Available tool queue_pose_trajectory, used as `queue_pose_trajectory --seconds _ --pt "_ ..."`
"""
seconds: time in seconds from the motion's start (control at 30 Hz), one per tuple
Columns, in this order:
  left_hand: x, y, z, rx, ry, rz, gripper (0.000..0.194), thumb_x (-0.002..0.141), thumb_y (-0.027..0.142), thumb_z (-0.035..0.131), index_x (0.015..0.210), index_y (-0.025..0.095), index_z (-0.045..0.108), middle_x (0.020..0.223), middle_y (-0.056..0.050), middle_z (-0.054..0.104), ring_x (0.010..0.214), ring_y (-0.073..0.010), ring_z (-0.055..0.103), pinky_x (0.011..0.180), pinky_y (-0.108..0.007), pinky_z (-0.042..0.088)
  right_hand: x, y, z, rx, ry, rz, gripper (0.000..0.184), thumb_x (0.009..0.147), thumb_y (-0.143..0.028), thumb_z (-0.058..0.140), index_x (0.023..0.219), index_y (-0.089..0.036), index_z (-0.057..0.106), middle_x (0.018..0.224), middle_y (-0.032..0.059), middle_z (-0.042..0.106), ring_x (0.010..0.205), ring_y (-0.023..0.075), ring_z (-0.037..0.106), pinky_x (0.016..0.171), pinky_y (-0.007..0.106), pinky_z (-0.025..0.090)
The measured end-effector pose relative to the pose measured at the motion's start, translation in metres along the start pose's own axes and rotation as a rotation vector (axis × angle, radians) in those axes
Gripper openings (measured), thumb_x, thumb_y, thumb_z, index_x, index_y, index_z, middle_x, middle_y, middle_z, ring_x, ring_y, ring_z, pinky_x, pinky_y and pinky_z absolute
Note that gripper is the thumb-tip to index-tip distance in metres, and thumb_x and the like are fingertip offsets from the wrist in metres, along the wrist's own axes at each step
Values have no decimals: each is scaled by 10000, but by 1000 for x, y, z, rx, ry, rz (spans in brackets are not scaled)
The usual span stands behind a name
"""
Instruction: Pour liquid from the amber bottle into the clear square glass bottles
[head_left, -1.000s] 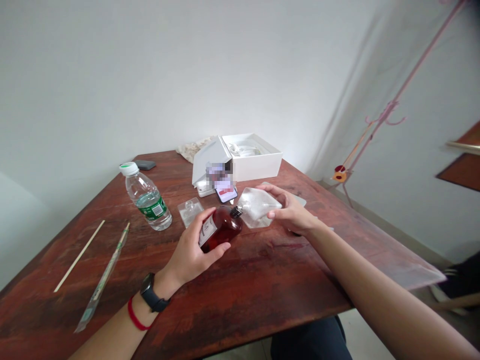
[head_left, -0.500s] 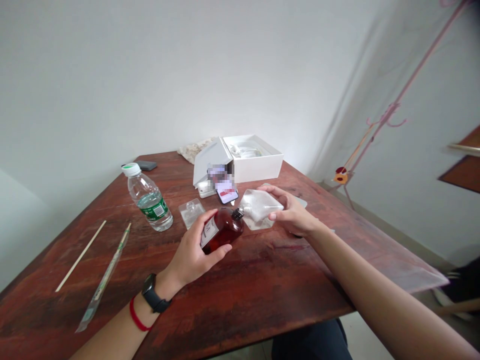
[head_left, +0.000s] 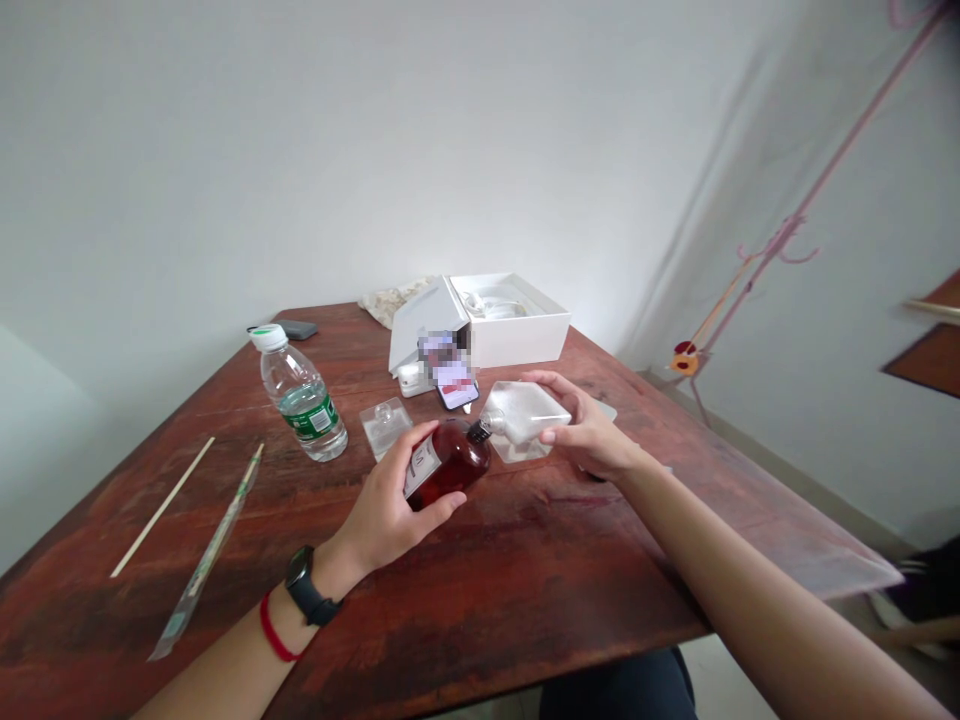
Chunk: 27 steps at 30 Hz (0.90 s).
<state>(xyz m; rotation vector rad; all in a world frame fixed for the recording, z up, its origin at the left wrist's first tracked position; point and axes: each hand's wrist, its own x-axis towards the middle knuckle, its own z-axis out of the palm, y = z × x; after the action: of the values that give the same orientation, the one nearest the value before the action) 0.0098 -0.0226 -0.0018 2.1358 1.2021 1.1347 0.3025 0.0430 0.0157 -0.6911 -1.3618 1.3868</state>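
Observation:
My left hand (head_left: 382,505) is shut around a brown glass bottle (head_left: 448,465) with a white label, tilted on its side above the table. The bottle's black neck (head_left: 479,432) points right and meets the narrow end of a clear glass flask (head_left: 523,417). My right hand (head_left: 592,430) is shut on that flask, which is lying nearly flat. Whether liquid passes between the two cannot be seen. A square clear glass piece (head_left: 385,427) stands on the table just beyond my left hand.
A water bottle (head_left: 301,398) stands left on the reddish wooden table (head_left: 480,560). Behind are an open white box (head_left: 514,320) and a phone (head_left: 456,388). A thin wooden stick (head_left: 162,508) and a plastic-wrapped stick (head_left: 208,552) lie left. Walls bound the far sides.
Both hands keep their hold, with the bottle and flask still end to end. The whole scene has drifted slightly right in the picture as my head moved.

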Motion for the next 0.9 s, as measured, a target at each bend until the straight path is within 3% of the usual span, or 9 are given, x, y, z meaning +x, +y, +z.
queue_pose_trajectory --seconds 0.37,0.67,0.9 --pt "0 2 -1 -17 -23 -1 723 912 450 784 1517 239 448 1463 -137 655 1282 -327 684 1122 -453 550 -2 -2 1 -8 12 6 719 561 -332 1032 1201 -313 704 1109 14 746 917 222 674 765 302 552" --pt "-2 -2 0 -17 8 51 739 911 484 784 1538 262 461 1475 -130 661 1285 -342 697 1139 -476 554 -5 -5 5 -110 37 -10 743 578 -458 1012 1217 -325 659 1304 58 736 1119 321 696 923 409 567" --pt "-3 -4 4 -42 27 35 763 894 491 800 1540 252 470 1485 -140 663 1287 -352 703 1127 -484 568 -5 -2 3 -163 58 -33 821 541 -553 1006 1241 -324 641 1257 59 747 1070 324 694 842 383 557"
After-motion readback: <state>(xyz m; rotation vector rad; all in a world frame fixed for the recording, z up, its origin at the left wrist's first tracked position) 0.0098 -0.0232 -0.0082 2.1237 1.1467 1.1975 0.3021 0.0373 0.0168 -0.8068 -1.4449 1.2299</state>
